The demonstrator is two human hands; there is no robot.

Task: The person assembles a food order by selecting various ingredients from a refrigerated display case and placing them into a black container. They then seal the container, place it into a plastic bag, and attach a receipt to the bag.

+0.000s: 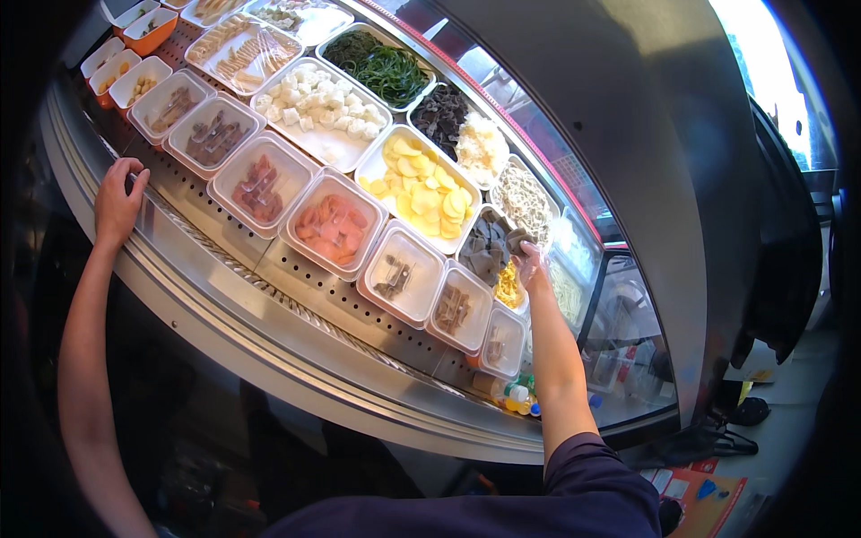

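The left hand [118, 199] is curled over the near metal rim [269, 332] of the food counter, far left, with open room around it. The right hand [529, 263], in a thin clear glove, is closed on a dark mushroom piece [517, 240] above the mushroom tub [484, 251]. Tubs are packed tightly there. The fingertips are hard to make out.

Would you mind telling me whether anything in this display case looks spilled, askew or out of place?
Nothing stands out: the white tubs sit in tidy rows, and no food lies on the perforated shelf.
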